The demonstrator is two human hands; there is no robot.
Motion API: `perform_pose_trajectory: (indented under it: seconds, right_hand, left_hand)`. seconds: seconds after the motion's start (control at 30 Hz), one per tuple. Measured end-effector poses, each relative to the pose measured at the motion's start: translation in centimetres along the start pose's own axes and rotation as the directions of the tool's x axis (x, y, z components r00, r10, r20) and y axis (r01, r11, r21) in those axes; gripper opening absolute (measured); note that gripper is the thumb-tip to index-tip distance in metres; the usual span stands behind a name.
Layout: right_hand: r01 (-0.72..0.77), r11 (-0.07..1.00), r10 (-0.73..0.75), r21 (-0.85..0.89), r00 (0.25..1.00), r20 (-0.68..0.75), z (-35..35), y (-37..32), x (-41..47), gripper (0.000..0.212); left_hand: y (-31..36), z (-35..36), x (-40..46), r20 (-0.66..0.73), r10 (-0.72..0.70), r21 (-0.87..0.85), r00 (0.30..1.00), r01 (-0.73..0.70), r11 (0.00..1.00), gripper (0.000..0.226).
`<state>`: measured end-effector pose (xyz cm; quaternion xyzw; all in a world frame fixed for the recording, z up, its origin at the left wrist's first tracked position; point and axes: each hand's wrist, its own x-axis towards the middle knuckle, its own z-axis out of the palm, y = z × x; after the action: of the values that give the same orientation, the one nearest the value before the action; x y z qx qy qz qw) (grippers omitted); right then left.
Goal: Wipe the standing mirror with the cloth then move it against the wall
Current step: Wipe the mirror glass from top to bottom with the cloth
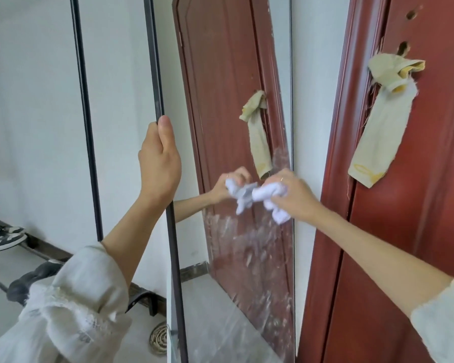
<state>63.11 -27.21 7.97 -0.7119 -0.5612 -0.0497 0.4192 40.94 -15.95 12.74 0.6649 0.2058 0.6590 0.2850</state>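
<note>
The tall standing mirror (228,297) with a thin black frame fills the middle of the head view. Its lower glass is covered in whitish smears and it reflects a red door. My left hand (159,159) grips the mirror's left frame edge, thumb up along the bar. My right hand (292,195) holds a crumpled white cloth (270,197) pressed to the glass near the right edge, at mid height. The reflection of that hand and cloth shows just to the left.
A red door (417,231) stands close on the right, with a beige rag (380,121) hung on its handle. A white wall (32,113) lies behind on the left. A black rear support bar (85,113), sneakers (3,237) and a floor drain (159,336) are low left.
</note>
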Motion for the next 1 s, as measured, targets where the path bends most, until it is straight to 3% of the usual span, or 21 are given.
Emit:
perform_pose_trajectory:
  seconds: [0.1,0.2,0.33,0.47,0.6,0.7,0.77,0.8,0.87,0.93,1.0]
  right_hand:
    - [-0.044,0.993,0.006,-0.109,0.943,-0.334,-3.9,0.8,5.5,0.037]
    - [-0.123,0.989,0.060,-0.087,0.852,-0.520,-6.3,0.0,9.0,0.042]
    - [-0.261,0.962,0.173,-0.079,0.808,-0.564,-5.5,-1.2,11.0,0.033]
    - [-0.163,0.986,0.145,0.021,0.806,-0.574,-1.6,0.8,8.7,0.024]
    - [-0.108,0.979,0.019,-0.171,0.891,-0.453,2.7,5.1,2.9,0.021]
    - [-0.080,0.957,0.044,-0.277,0.990,-0.131,3.9,7.6,-0.6,0.022]
    - [-0.077,0.938,0.112,-0.336,0.990,0.085,3.1,8.4,-1.1,0.024]
    - [-0.130,0.943,0.173,-0.307,0.978,0.117,2.4,8.2,-0.9,0.022]
    - [-0.235,0.947,0.246,-0.221,0.969,0.025,0.8,8.0,0.3,0.018]
    - [-0.224,0.950,0.170,-0.218,0.955,-0.241,-1.2,7.2,2.3,0.017]
    - [-0.204,0.938,0.051,-0.279,0.880,-0.473,-3.3,5.8,4.3,0.022]
  left_hand:
    - [0.0,0.4,-0.1,-0.013,0.011,-0.020,1.000,-0.011,1.000,0.039]
    - [-0.1,0.5,0.0,-0.026,0.009,-0.011,1.000,-0.010,1.000,0.039]
    - [-0.5,0.4,0.3,-0.036,0.019,-0.018,0.999,-0.020,1.000,0.039]
    - [-0.6,0.3,0.4,-0.033,0.029,-0.017,0.999,-0.030,0.999,0.039]
    - [-0.4,0.1,0.3,-0.043,0.032,-0.006,0.999,-0.033,0.999,0.039]
    - [-0.4,0.0,0.4,-0.043,0.031,0.019,0.999,-0.030,0.999,0.040]
    - [-0.5,0.0,0.3,-0.041,0.028,0.032,0.999,-0.027,0.999,0.040]
    - [-0.5,-0.1,0.2,-0.034,0.039,0.026,0.999,-0.038,0.999,0.040]
    - [-0.6,0.5,0.3,-0.028,0.027,-0.011,0.999,-0.027,1.000,0.041]
    - [-0.5,0.8,0.2,-0.034,0.020,0.031,0.999,-0.019,0.999,0.041]
    - [-0.4,0.5,0.0,-0.068,0.067,-0.036,0.995,-0.069,0.997,0.041]
